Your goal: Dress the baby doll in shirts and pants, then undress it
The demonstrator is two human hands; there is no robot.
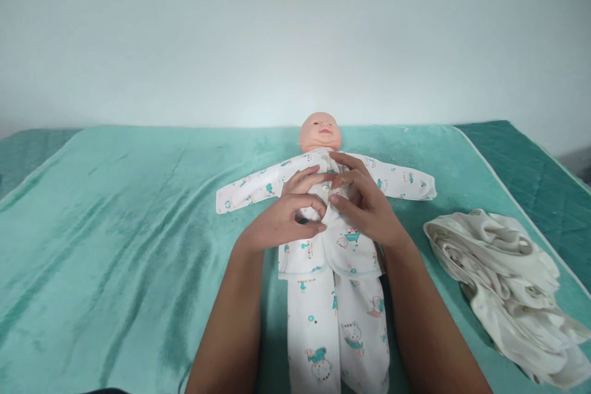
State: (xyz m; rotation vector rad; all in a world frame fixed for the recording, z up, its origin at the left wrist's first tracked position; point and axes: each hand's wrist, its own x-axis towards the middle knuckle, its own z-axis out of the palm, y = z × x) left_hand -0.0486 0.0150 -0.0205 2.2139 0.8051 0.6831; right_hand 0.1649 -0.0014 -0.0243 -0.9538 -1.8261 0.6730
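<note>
A baby doll (319, 129) lies on its back, head away from me, in a white printed shirt (353, 252) with both sleeves spread out to the sides. White printed trousers (314, 332) cover its legs. Over the chest, my left hand (293, 206) bends its thumb and index finger toward the shirt's front opening, gripping the edge there. From the other side my right hand (362, 197) pinches the same front edge, its fingertips close to the left ones. My fingers hide the fastening between them.
A crumpled off-white cloth (503, 283) with a faint print lies to the right of the doll. Beneath everything is a wrinkled light green blanket (115, 228), over a darker green quilted cover (530, 166). A pale wall (295, 31) rises behind.
</note>
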